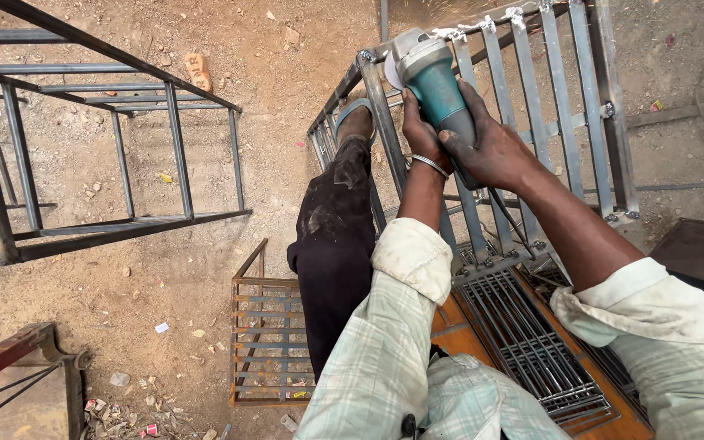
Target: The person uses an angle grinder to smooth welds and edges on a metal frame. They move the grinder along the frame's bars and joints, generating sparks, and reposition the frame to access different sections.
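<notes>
Both hands grip a teal angle grinder (436,84). My left hand (420,130), with a metal bangle on the wrist, is closed around its body from the left. My right hand (489,147) wraps the rear of the body from the right. The grinder's disc end (398,59) touches the top bar of a grey steel grille frame (531,122), near a weld joint. My left leg in dark trousers (334,236) reaches forward, and the sandalled foot (355,122) rests on the frame's left edge.
A second grey steel frame (116,163) stands at left on the dirt ground. A small rusty grille (266,342) lies below my leg. A finer grille on an orange-brown frame (531,350) lies under the work. A brick (197,72) and scattered debris lie around.
</notes>
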